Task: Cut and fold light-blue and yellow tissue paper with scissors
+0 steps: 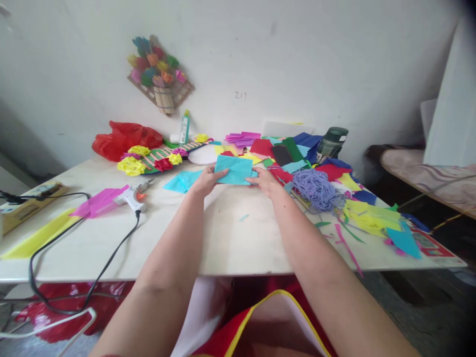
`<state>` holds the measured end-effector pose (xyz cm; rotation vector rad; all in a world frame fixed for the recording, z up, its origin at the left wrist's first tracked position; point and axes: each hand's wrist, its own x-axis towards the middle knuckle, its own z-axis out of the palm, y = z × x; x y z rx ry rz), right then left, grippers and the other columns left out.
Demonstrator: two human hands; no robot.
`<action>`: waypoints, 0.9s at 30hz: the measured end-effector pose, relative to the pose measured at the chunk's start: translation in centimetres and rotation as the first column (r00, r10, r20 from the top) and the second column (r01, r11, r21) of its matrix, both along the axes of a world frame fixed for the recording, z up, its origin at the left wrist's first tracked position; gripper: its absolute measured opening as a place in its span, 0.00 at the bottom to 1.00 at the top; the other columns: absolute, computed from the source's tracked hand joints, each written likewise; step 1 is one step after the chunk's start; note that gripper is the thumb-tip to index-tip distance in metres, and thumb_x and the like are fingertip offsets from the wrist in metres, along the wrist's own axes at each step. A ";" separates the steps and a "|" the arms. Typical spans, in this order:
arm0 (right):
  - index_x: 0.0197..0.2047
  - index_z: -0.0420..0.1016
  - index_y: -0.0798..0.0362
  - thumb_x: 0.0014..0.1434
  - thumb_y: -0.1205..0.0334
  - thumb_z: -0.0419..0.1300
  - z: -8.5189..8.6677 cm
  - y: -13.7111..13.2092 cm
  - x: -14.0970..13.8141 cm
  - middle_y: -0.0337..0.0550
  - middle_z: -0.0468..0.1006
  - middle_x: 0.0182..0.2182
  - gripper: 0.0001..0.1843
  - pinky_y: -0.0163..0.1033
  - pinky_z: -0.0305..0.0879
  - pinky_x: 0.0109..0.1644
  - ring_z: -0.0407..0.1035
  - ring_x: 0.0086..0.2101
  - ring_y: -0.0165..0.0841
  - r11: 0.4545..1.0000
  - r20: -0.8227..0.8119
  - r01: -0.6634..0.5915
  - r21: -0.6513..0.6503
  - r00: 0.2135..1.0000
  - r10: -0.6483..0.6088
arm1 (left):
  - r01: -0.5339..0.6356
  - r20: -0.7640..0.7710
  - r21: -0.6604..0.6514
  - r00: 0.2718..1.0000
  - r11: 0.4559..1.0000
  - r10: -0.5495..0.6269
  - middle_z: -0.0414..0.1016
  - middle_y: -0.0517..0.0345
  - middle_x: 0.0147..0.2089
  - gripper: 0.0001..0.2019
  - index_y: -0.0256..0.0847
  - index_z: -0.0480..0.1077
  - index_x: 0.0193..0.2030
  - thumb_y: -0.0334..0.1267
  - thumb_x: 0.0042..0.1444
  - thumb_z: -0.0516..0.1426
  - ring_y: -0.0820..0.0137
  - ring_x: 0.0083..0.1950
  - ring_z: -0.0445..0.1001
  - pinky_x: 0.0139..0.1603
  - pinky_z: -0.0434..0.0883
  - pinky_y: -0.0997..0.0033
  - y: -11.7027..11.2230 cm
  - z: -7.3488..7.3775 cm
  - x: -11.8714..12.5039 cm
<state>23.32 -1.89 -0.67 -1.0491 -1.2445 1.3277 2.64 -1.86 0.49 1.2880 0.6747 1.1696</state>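
Both my hands hold a light blue rectangle of crepe paper [234, 169] just above the table, near its middle. My left hand [208, 179] pinches its left edge, thumb on top. At the opposite edge my right hand [265, 180] grips it, with the thumb and fingers closed around the side. More light blue paper [180, 182] lies flat beside my left hand. A heap of lilac yarn [315, 188] sits to the right of my right hand, beside red paper scraps [279, 174].
A glue gun [133, 197] with a black cord lies on the left near a power strip [31, 206]. Paper flowers [130, 166] decorate a green piece at the back left. A dark bottle [332, 144] and yellow paper [372, 217] stand among scraps on the right.
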 end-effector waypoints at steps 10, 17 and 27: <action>0.40 0.70 0.53 0.35 0.68 0.67 -0.3 0.1 0.1 0.38 0.76 0.32 0.25 0.34 0.70 0.29 0.70 0.30 0.29 0.998 0.004 -0.026 0.061 1.000 0.026 | -0.054 -0.061 -0.173 0.997 0.983 0.044 0.77 0.50 0.36 0.14 0.33 0.74 0.35 0.36 0.40 0.66 0.65 0.36 0.76 0.35 0.77 0.66 0.5 -0.2 -0.5; 0.41 0.71 0.53 0.35 0.66 0.69 -0.3 0.4 -0.3 0.37 0.76 0.30 0.26 0.33 0.70 0.29 0.70 0.28 0.28 0.994 0.039 -0.029 0.106 0.999 0.025 | -0.111 -0.042 -0.256 0.994 0.960 0.103 0.77 0.50 0.36 0.15 0.34 0.72 0.35 0.33 0.38 0.67 0.63 0.38 0.77 0.34 0.78 0.65 0.4 -0.2 -0.5; 0.44 0.73 0.55 0.35 0.66 0.70 0.2 0.0 -0.8 0.40 0.77 0.31 0.28 0.34 0.71 0.28 0.69 0.27 0.28 0.997 0.087 0.022 0.078 0.996 -0.028 | -0.187 -0.094 -0.304 0.982 0.934 0.166 0.77 0.51 0.37 0.17 0.37 0.72 0.34 0.34 0.35 0.69 0.61 0.39 0.77 0.35 0.78 0.64 0.7 -0.4 -0.7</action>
